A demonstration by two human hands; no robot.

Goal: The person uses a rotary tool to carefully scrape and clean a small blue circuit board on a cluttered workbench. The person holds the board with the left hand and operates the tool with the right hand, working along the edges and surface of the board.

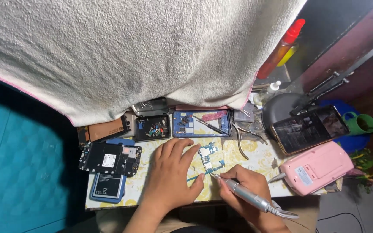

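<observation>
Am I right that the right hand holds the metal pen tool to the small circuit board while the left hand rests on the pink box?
Not quite. In the head view the left hand rests flat beside the circuit board, not on the pink box, which lies untouched at the right. The right hand does hold the pen tool to the board.

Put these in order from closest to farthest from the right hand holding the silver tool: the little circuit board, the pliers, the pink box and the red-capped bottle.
From the right hand, in the head view:
1. Circuit board, just left of it, right at the silver tool tip.
2. Pliers, above it on the table.
3. Pink box, off to the right. It is close to the pliers' rank, only slightly farther.
4. Red-capped bottle, far up at the back right.
</observation>
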